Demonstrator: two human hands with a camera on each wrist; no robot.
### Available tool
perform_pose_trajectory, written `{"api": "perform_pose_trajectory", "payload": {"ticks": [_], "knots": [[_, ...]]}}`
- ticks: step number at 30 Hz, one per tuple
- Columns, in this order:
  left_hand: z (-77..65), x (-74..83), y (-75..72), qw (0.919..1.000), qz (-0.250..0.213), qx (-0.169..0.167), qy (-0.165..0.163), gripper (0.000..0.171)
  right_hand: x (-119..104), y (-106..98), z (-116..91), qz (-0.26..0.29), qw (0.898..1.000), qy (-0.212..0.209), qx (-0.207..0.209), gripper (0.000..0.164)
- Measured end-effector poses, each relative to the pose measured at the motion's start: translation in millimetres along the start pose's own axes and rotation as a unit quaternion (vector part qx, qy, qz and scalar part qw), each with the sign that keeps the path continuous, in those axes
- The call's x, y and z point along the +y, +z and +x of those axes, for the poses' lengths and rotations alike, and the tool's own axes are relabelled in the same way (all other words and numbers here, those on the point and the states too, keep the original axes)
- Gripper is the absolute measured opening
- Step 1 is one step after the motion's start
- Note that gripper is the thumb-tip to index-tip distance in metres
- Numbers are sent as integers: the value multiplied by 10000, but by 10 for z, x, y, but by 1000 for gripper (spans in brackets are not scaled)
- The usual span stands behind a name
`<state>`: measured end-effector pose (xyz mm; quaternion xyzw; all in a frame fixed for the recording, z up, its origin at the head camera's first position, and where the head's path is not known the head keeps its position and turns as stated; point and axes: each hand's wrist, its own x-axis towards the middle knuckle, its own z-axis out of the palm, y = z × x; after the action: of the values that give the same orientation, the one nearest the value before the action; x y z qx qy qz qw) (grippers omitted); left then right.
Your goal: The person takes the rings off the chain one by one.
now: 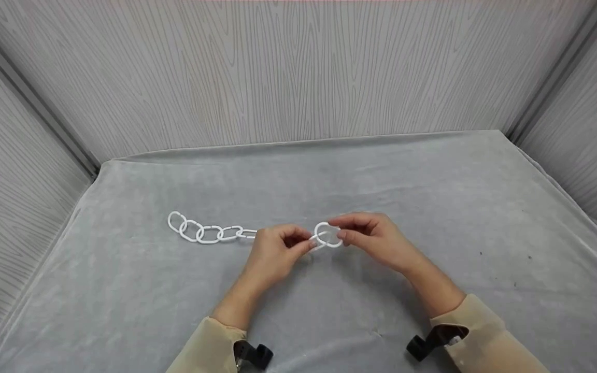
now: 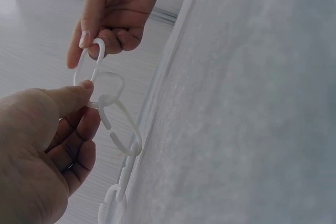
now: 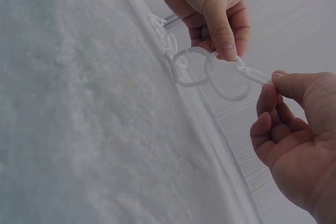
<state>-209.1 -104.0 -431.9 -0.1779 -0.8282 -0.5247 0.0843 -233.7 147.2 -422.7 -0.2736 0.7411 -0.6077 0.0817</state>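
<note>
A chain of white plastic links (image 1: 209, 234) lies on the cloth, and its right end rises into the two hands. My left hand (image 1: 273, 253) pinches one link (image 2: 116, 80) between thumb and forefinger. At the chain's right end, my right hand (image 1: 379, 241) pinches the last link (image 1: 321, 229) by its far side, thumb below and forefinger above. In the right wrist view this end link (image 3: 253, 75) passes through the link held by the left hand. A gap shows in the side of a link (image 2: 122, 124) hanging below the left hand.
A grey cloth (image 1: 122, 290) covers the table. Pale wood-grain panels (image 1: 298, 72) stand behind it and at both sides. Black wrist mounts (image 1: 254, 355) sit at the beige sleeves (image 1: 490, 336). Small dark specks (image 1: 530, 257) dot the cloth at right.
</note>
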Motion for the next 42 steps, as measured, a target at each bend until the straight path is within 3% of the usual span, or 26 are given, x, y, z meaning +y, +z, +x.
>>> {"api": "perform_pose_trajectory", "payload": {"ticks": [12, 27, 42], "knots": [[7, 14, -9, 10000, 24, -17, 36, 5, 16, -17, 10, 402, 9991, -43, -138, 31], [17, 14, 0, 10000, -72, 4, 39, 4, 5, 25, 20, 252, 9996, -27, 148, 30], [-1, -3, -1, 9999, -77, -72, 37, 5, 37, 69, 11, 291, 9995, -42, 106, 29]]}}
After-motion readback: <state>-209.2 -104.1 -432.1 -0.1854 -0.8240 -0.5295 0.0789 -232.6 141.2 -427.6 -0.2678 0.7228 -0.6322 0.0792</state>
